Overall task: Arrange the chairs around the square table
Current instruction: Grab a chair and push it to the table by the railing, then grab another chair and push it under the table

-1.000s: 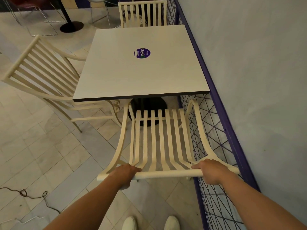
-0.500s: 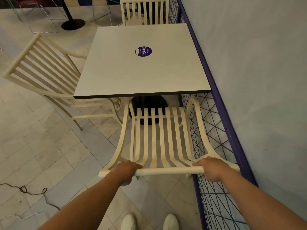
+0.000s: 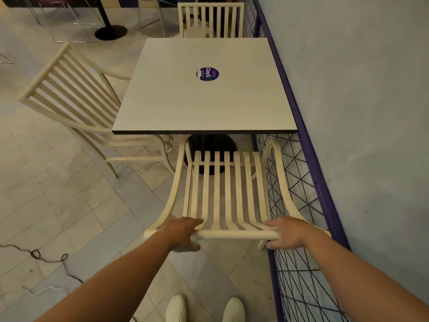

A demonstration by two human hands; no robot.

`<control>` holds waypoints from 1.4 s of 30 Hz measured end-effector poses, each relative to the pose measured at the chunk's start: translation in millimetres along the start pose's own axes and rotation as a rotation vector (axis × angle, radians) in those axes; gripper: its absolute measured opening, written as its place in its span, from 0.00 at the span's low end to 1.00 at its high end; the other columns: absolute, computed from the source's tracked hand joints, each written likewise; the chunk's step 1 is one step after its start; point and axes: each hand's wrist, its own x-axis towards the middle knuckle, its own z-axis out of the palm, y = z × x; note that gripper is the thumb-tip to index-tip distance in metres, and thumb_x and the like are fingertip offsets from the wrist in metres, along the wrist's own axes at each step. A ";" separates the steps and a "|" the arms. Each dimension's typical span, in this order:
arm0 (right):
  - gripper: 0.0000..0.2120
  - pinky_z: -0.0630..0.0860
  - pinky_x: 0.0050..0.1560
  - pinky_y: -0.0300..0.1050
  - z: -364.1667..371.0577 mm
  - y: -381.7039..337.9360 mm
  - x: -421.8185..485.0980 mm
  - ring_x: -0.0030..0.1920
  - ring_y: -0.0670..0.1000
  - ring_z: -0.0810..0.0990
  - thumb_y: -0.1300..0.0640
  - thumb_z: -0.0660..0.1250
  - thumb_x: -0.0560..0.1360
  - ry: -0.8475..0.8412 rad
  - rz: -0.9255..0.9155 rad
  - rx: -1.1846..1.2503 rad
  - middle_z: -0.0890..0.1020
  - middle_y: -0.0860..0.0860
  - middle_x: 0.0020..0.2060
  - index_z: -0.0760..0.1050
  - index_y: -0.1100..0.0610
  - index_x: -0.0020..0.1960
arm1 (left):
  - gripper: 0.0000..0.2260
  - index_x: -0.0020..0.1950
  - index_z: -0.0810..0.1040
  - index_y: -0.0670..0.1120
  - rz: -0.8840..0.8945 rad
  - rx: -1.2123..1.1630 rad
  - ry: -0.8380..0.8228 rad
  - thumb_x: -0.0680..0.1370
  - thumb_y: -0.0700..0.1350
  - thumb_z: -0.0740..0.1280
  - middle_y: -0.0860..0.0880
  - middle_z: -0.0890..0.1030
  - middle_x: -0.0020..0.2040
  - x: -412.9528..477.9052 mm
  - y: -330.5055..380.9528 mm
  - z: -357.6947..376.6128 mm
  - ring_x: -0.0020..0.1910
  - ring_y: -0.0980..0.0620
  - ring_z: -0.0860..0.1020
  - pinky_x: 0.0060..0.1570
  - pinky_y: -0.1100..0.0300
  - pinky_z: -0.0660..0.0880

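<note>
Left hand (image 3: 183,233), right hand (image 3: 286,233): fingers (image 3: 271,225) wrapped round top rail of slatted chair (image 3: 222,194), seat tucked under near counter (image 3: 204,101) edge.

Three cream slatted chairs (image 3: 222,194) (image 3: 76,98) (image 3: 210,19), one square table (image 3: 204,101), two hands (image 3: 183,233) (image 3: 287,232).

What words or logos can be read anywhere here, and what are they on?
"ClayG", followed by a green mark I cannot make out: on the round purple sticker on the square table.
Smaller lines of print on the same sticker: too small to read.
Nothing else shows readable text.
</note>
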 end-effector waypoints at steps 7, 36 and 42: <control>0.38 0.65 0.70 0.51 -49.5 -116.2 -5.3 0.73 0.55 0.67 0.35 0.67 0.74 -0.005 -0.190 -0.051 0.67 0.52 0.76 0.62 0.52 0.78 | 0.36 0.80 0.59 0.56 -0.048 -0.040 0.079 0.76 0.65 0.67 0.48 0.68 0.76 -63.1 -17.6 -48.3 0.73 0.44 0.68 0.69 0.46 0.68; 0.36 0.67 0.70 0.50 -82.4 -727.7 207.2 0.71 0.55 0.71 0.36 0.66 0.75 -0.030 -0.456 -0.253 0.72 0.54 0.73 0.65 0.54 0.77 | 0.32 0.79 0.63 0.52 -0.387 -0.454 0.126 0.78 0.59 0.68 0.48 0.70 0.75 -212.7 -568.1 -76.0 0.71 0.46 0.71 0.69 0.50 0.68; 0.36 0.66 0.70 0.47 -151.9 -840.4 305.3 0.72 0.55 0.69 0.38 0.65 0.77 -0.049 -0.502 -0.281 0.70 0.55 0.73 0.64 0.57 0.77 | 0.31 0.79 0.63 0.52 -0.453 -0.471 0.161 0.78 0.59 0.68 0.48 0.71 0.75 -184.8 -712.4 -147.9 0.72 0.46 0.70 0.69 0.50 0.68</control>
